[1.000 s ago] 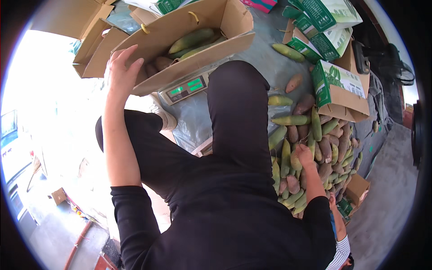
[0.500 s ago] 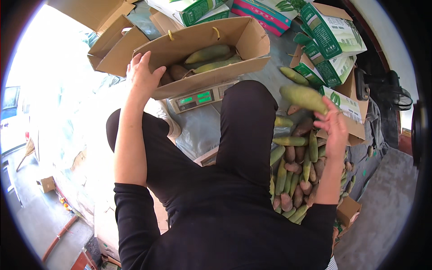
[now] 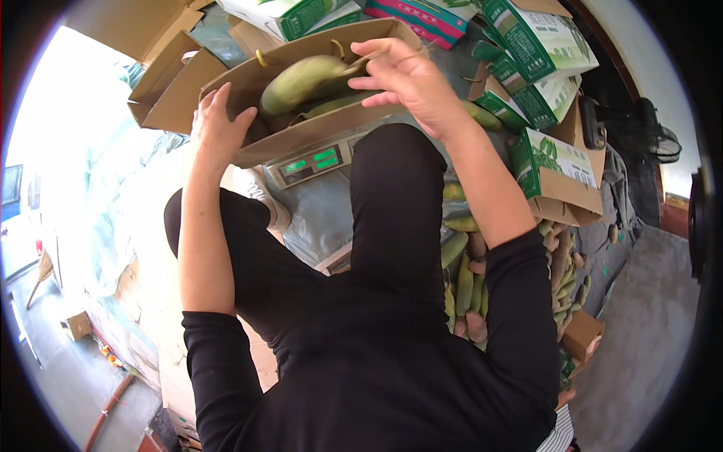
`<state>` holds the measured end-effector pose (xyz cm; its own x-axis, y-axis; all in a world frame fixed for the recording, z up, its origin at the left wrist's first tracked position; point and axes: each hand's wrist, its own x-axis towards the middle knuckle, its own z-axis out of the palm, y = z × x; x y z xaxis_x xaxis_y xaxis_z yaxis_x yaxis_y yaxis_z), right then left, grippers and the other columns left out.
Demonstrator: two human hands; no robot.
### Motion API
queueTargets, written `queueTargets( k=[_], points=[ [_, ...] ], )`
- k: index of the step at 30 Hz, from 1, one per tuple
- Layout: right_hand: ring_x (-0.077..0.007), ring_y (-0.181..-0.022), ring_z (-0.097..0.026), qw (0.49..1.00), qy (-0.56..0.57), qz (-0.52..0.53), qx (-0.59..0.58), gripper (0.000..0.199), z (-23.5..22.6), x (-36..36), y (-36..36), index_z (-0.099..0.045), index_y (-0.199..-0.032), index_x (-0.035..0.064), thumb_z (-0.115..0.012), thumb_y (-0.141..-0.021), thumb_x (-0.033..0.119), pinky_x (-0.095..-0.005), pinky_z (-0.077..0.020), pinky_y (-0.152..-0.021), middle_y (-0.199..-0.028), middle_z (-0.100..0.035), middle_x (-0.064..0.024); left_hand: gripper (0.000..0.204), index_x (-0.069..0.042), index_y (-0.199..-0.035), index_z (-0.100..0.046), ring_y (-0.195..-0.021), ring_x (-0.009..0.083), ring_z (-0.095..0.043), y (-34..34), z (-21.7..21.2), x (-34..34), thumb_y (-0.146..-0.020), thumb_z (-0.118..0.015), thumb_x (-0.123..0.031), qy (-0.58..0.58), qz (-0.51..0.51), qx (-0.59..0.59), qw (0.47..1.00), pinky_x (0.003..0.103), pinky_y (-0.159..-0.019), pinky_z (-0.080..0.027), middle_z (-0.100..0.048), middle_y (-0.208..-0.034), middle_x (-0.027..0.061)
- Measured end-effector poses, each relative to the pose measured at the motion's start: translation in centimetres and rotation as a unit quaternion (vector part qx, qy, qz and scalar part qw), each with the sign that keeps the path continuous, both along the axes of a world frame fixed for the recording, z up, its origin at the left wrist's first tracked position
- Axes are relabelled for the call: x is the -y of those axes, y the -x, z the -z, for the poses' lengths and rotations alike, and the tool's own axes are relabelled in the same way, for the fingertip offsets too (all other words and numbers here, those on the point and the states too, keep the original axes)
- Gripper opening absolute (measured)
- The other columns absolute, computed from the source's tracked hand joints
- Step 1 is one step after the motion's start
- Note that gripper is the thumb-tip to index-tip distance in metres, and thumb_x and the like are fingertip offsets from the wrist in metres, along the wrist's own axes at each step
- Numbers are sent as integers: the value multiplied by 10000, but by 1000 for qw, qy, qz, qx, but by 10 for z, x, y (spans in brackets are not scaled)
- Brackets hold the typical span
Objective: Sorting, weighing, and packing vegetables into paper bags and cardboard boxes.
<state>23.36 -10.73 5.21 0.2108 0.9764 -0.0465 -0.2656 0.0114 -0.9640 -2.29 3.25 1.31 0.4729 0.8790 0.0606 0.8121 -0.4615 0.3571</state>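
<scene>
With R hand [image 3: 410,87], reaching over far rt part of open brown carton [image 3: 316,129], w/ fingers part-bent & spread at thin end of long green veg [image 3: 301,83]. Can't tell if gripped or loose, b/c of motion blur. Placed w/in carton's mouth, tilted, thick end twd carton's L, thin end twd its rt, above 2nd green veg [image 3: 339,103] lying inside.

With L hand [image 3: 220,124], reaching to carton's L end, fingers at rim, thumb out over opening; open & spread. Can't tell how firm on cardboard.

Under carton: scale [image 3: 307,162], display lit green. On carton's far wall: yellow loops [image 3: 260,58]. L of carton: another brown box [image 3: 177,84], flaps up. Just beyond carton, to rt: pink box [image 3: 422,25]. Rt of carton: stacked green-white boxes [image 3: 538,56]; farther rt, black fan [image 3: 657,142].

Rt of carton & nearer body: heap of green & brownish veg [image 3: 466,290], partly hidden by R arm. Well apart from carton, lower rt: co-worker's striped sleeve [image 3: 559,433].
</scene>
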Motion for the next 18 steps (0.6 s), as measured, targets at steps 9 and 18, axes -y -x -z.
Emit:
queueTargets(
  k=[9,18],
  points=[
    [-147,-943,-600,943,171,200,203,274,64,102,-87,-554,-1142,59,-539,-902,190,-243,-455,-735,-1104,-606,-50,619,-74,-1301,-464,-1235,311,-407,3,0,-2,-777,-659,-338,1,-6,-7,1000,387,-1024,-332,-449,-1323,176],
    [-99,-663,-594,867,404,261,127,155,253,289,-47,-629,-974,90,-605,-827,134,-240,-458,-514,-794,-625,2,593,-82,-1281,-489,-1235,308,-401,-2,10,-5,-777,-653,-348,-29,33,-26,999,390,-1032,-316,-482,-1292,169]
  ],
)
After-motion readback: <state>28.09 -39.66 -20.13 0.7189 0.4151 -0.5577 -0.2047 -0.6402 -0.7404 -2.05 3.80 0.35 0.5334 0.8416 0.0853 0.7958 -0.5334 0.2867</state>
